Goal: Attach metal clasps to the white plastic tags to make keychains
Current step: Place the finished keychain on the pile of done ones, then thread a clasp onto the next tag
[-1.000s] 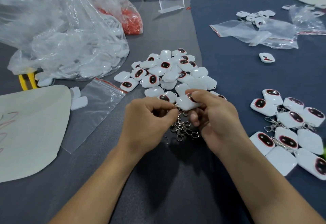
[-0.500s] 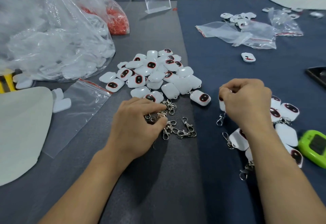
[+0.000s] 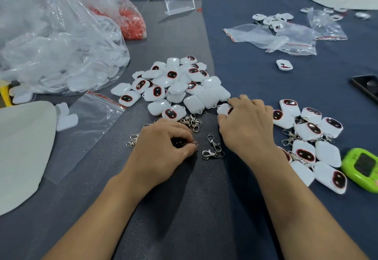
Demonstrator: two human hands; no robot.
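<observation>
On grey felt tabletop [image 3: 184,208], left hand [image 3: 161,153] curled down, fingertips pinching a metal clasp [image 3: 193,144], loose clasps [image 3: 212,150] just beside its thumb. Right hand [image 3: 247,130] palm-down, fingers closing on a white plastic tag [image 3: 223,108] at near edge of tag pile [image 3: 173,85]. Finished keychains [image 3: 311,136] spread just right of that hand, touching its wrist side.

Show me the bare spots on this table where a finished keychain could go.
Free: the dark cloth in front of both hands, between the forearms; the blue cloth between the pile of white tags and the lone tag. Crowded: loose metal clasps between left hand and right hand, finished keychains by the green device.
</observation>
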